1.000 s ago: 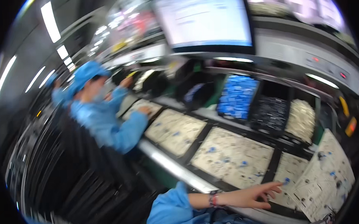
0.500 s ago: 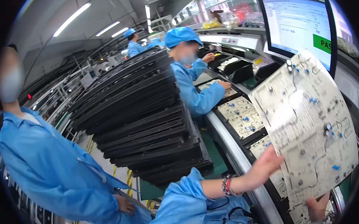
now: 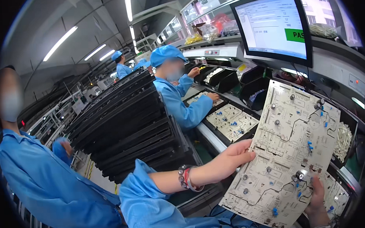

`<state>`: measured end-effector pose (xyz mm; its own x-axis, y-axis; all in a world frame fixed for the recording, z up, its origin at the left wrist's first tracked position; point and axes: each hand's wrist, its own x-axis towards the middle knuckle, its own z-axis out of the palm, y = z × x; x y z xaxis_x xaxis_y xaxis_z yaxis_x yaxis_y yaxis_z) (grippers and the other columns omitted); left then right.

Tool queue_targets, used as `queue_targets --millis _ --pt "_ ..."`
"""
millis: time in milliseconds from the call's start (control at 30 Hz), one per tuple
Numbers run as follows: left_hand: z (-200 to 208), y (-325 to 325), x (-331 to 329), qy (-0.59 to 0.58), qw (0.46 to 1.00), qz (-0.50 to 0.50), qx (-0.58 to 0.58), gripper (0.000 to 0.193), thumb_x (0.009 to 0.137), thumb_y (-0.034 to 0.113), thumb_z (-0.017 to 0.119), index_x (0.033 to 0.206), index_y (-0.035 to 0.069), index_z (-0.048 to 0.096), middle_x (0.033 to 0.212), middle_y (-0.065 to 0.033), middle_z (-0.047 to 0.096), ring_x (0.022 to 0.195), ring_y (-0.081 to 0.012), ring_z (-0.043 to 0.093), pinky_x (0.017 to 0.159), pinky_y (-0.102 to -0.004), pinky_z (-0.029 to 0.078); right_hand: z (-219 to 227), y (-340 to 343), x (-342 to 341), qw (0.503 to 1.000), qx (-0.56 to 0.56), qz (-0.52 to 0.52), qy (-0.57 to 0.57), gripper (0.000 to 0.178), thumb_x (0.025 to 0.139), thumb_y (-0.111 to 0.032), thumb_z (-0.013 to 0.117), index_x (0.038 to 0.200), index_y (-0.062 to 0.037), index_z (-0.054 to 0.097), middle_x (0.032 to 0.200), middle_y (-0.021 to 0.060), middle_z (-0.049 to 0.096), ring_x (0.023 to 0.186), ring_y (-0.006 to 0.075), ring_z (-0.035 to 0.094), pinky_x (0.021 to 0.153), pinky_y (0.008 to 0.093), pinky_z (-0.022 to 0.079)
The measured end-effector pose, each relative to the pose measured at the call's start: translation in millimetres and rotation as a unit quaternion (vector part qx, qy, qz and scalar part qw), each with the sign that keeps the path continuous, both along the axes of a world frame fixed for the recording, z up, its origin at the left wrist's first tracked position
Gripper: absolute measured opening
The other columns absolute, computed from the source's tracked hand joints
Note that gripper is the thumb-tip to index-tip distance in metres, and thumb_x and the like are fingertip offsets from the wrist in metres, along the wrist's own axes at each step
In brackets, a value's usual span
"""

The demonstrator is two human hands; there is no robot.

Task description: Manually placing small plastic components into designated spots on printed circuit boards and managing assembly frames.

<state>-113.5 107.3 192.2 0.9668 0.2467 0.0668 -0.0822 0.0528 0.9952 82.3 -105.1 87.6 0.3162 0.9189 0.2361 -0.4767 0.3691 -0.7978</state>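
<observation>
Two hands hold one cream circuit board (image 3: 283, 154), tilted, above the workbench (image 3: 210, 135). Left hand (image 3: 232, 156) pinches its left edge, thumb on top; right hand (image 3: 316, 197) clamps the lower edge. Likely light, stiff, fragile: take it by bare edges, clear of blue components.

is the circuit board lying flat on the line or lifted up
Lifted: the circuit board is tilted above the line, left hand at its left edge, right hand at the bottom.

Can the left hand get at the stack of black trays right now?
Probably not as things stand: the left hand grips the edge of the large white circuit board. The stack of black plastic trays lies close on the left, nothing between.
</observation>
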Motion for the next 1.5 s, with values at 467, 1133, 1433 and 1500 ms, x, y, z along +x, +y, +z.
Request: queue_targets --millis 467,1133,1433,1500 --pt "161.4 99.5 -123.2 0.060 0.262 0.505 0.820 0.028 0.081 0.029 0.063 0.090 0.003 0.060 0.092 -0.0119 0.058 0.092 -0.0296 0.055 0.078 -0.0390 0.045 -0.7 6.1 -11.1 0.969 -0.019 0.025 0.244 0.050 0.096 -0.032 0.040 0.137 -0.0046 0.032 0.134 0.0155 0.044 0.120 0.0310 0.047 0.101 0.0457 0.038" --pt "191.5 71.5 -157.0 -0.059 0.089 0.531 0.841 0.031 0.075 0.033 0.069 0.082 0.006 0.055 0.078 -0.0060 0.051 0.077 -0.0237 0.052 0.066 -0.0339 0.042 7.0 2.5 -15.1 0.985 0.059 0.031 0.156 0.049 0.097 -0.031 0.039 0.136 -0.0019 0.034 0.133 0.0164 0.046 0.120 0.0302 0.048 0.102 0.0441 0.037" --pt "190.2 58.0 -129.4 -0.129 0.072 0.505 0.850 0.036 0.061 0.018 0.076 0.090 0.008 0.057 0.086 -0.0029 0.056 0.085 -0.0208 0.056 0.070 -0.0325 0.047 10.6 6.3 -39.1 0.979 0.113 -0.021 0.166 0.047 0.096 -0.031 0.043 0.134 -0.0035 0.038 0.129 0.0136 0.050 0.115 0.0270 0.052 0.099 0.0418 0.041" --pt "163.9 46.9 -132.4 -0.200 0.068 0.506 0.836 0.033 0.061 0.017 0.075 0.088 0.009 0.057 0.084 -0.0016 0.056 0.080 -0.0207 0.056 0.066 -0.0325 0.046 6.1 16.2 -45.6 0.978 0.122 -0.048 0.162 0.046 0.096 -0.031 0.044 0.133 -0.0036 0.039 0.128 0.0132 0.052 0.114 0.0267 0.053 0.097 0.0416 0.042"
